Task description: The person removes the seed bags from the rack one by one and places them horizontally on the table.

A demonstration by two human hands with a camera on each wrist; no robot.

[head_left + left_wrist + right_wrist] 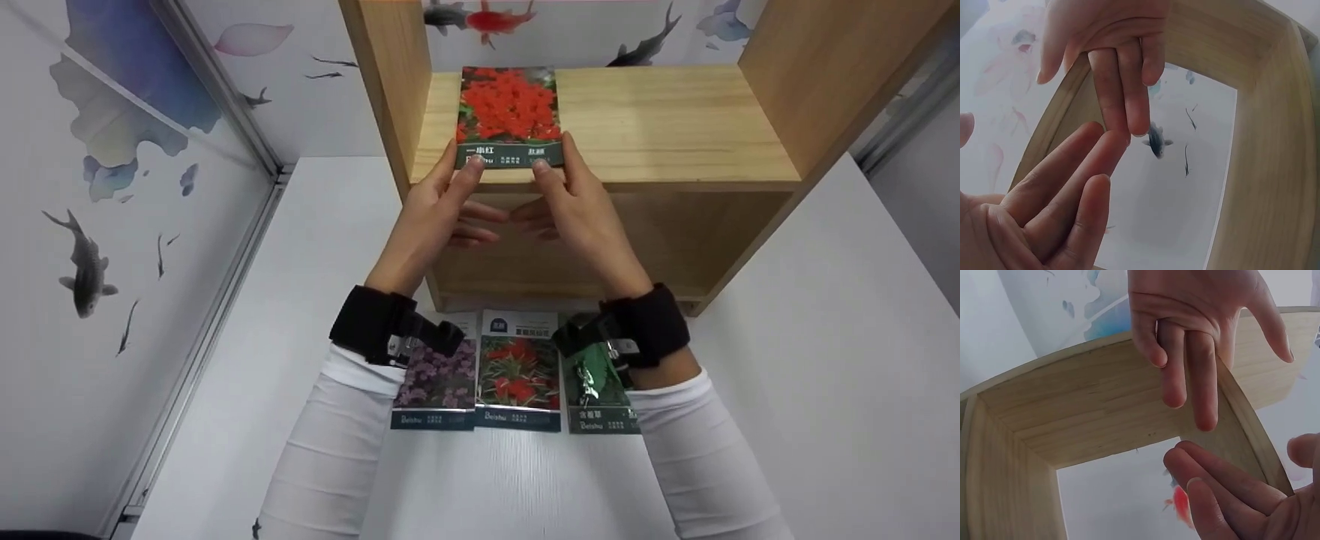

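A seed packet (510, 112) with red flowers and a dark green lower band lies face up at the left of the wooden shelf (660, 127). My left hand (431, 206) is at its lower left corner, index finger along the side and thumb tip over the bottom band. Mirroring it, my right hand (581, 210) has its index finger at the right side and its thumb tip at the bottom edge. The other fingers of both hands extend loosely below the shelf's front edge. In the left wrist view the fingers (1072, 191) look straight and relaxed.
On the white table (510, 487), three more seed packets lie in a row under my wrists: purple flowers (442, 375), red flowers (519, 375) and green leaves (600, 379). The shelf's side panels (847, 82) rise left and right. A fish-patterned wall (300, 45) stands behind.
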